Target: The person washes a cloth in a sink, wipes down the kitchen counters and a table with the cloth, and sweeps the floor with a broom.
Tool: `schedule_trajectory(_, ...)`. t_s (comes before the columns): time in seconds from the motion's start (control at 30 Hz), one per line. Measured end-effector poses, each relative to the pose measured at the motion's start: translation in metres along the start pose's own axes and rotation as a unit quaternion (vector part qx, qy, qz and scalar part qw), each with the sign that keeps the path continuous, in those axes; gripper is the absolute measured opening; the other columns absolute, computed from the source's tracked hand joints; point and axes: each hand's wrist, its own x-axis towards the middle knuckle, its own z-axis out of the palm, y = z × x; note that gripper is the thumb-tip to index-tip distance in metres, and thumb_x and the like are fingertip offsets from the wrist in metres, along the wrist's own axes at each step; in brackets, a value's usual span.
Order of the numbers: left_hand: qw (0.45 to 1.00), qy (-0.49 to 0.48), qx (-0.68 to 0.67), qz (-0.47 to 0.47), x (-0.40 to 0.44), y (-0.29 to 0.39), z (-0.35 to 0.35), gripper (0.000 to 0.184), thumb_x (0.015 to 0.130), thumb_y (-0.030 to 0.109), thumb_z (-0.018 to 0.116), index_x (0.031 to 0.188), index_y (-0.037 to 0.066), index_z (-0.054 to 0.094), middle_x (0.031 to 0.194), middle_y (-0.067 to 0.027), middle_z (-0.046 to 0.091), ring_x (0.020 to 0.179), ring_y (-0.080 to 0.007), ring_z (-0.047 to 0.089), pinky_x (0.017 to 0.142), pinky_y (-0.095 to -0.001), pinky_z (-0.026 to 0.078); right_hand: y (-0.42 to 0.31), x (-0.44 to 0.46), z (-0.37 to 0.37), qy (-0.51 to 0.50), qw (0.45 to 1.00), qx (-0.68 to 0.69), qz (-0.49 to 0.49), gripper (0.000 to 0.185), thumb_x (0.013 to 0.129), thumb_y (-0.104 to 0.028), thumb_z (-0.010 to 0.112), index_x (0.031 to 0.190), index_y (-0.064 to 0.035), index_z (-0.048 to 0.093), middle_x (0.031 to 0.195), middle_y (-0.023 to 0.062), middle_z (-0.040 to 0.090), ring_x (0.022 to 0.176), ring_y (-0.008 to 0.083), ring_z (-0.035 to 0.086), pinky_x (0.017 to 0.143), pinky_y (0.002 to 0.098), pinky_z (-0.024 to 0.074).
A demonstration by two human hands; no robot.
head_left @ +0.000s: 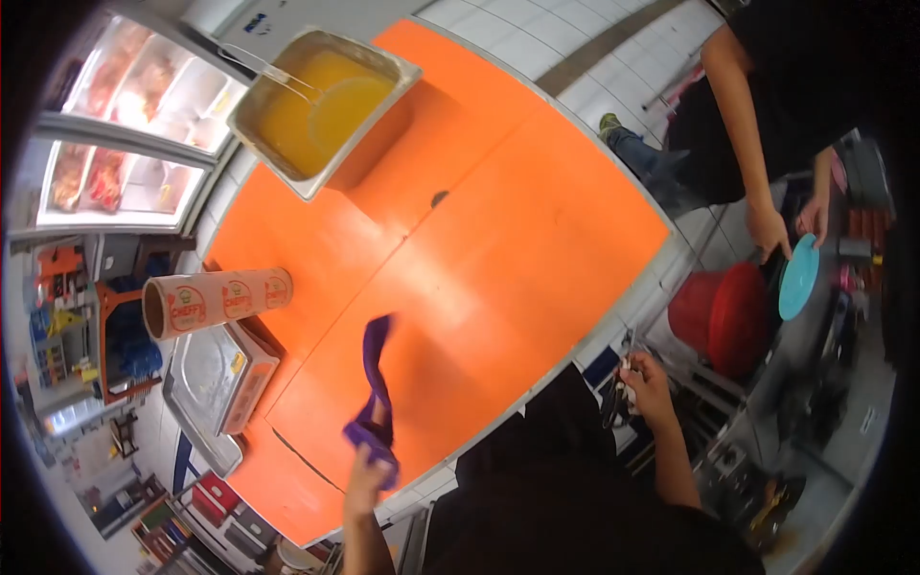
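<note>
My left hand [364, 479] is closed around one end of a purple cloth strip [377, 383], perhaps a strap. The strip extends away from my fingers above the orange tabletop [508, 316], and its lower part is bunched at my hand. My right hand [652, 385] is beyond the table's edge at the right, its fingers closed on a small pale object [628, 374]. Dark bits show beside that object, but its kind is unclear.
A metal pan [407, 77] of yellow liquid with a wire-handled strainer is on the table. Nearby are a printed cardboard tube [230, 299] and a scale [244, 388]. A person [733, 105] at the right holds a turquoise plate [798, 278] near a red bucket [714, 316].
</note>
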Motion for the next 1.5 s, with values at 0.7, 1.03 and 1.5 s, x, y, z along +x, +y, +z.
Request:
schedule_trajectory(0.7, 0.793, 0.106, 0.579, 0.155, 0.246, -0.081, 0.282, 0.12, 0.074, 0.076, 0.06, 0.148, -0.009, 0.021, 0.15, -0.0437, 0.01, 0.14, -0.0619, 0.002, 0.102, -0.0782, 0.005, 0.092, -0.078, -0.054, 0.199, 0.956, 0.067, 0.204, 0.022, 0.091, -0.01, 0.065, 0.111, -0.0035, 0.058, 0.094, 0.0027, 0.065, 0.083, 0.009, 0.059, 0.075, 0.0239, 0.0464)
schedule_trajectory(1.03, 0.799, 0.16, 0.494, 0.302, 0.449, 0.027, 0.463, 0.106, 0.082, 0.069, 0.053, 0.15, -0.005, 0.022, 0.157, -0.0318, 0.009, 0.146, -0.0509, 0.0, 0.111, -0.0692, 0.001, 0.052, -0.045, -0.078, 0.232, 0.943, 0.082, 0.225, 0.019, 0.092, -0.014, 0.061, 0.109, -0.0071, 0.058, 0.083, -0.0021, 0.059, 0.06, 0.0044, 0.053, 0.045, 0.0196, 0.0397)
schedule_trajectory(1.5, 0.798, -0.109, 0.529, 0.269, 0.195, -0.106, 0.233, 0.066, 0.089, 0.062, 0.051, 0.103, 0.0, 0.066, 0.11, -0.0204, 0.062, 0.117, -0.0366, 0.052, 0.116, -0.0595, 0.015, 0.077, -0.023, -0.063, 0.077, 0.987, 0.042, 0.135, 0.019, 0.09, -0.013, 0.061, 0.108, -0.0071, 0.059, 0.089, 0.0022, 0.064, 0.069, 0.0084, 0.057, 0.053, 0.0212, 0.043)
